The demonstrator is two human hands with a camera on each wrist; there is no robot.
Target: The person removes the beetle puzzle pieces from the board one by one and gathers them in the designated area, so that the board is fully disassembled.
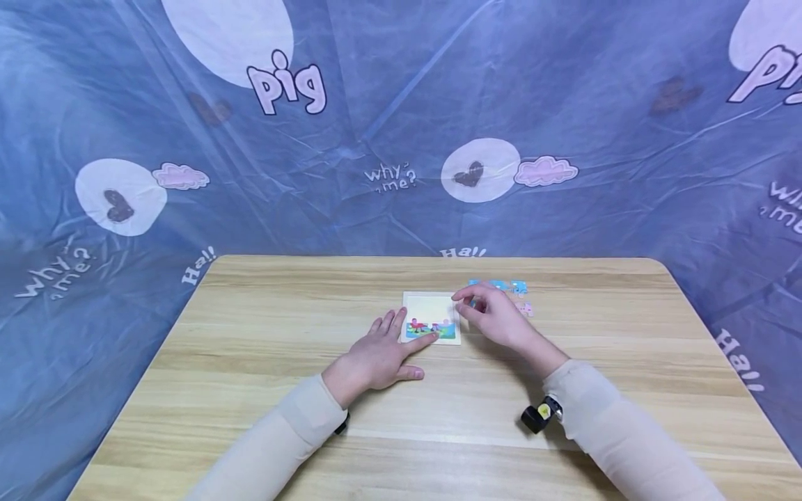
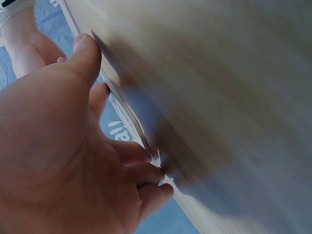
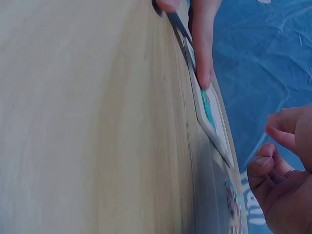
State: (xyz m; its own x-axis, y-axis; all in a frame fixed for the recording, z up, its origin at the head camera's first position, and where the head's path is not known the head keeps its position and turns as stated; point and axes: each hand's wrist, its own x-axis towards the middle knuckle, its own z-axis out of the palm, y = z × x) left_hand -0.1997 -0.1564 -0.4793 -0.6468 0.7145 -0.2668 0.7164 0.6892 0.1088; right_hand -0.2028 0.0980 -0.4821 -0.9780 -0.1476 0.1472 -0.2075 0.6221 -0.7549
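A small square puzzle board (image 1: 431,309) lies flat on the wooden table (image 1: 263,327); its bottom row holds coloured pieces and the upper part is bare cream. My left hand (image 1: 391,342) lies flat with straight fingers on the board's left and lower edge. In the left wrist view the left hand (image 2: 63,146) fills the frame beside the board's thin edge (image 2: 127,111). My right hand (image 1: 464,304) hovers at the board's right edge with loosely curled fingers over several loose blue and pink pieces (image 1: 509,287). The right wrist view shows the curled fingers (image 3: 285,129) with nothing between them.
Blue printed plastic sheeting (image 1: 401,139) hangs behind and around the table. The table's far edge runs just beyond the loose pieces. A small black wrist camera (image 1: 537,416) sits on my right sleeve. Both wrist views are blurred.
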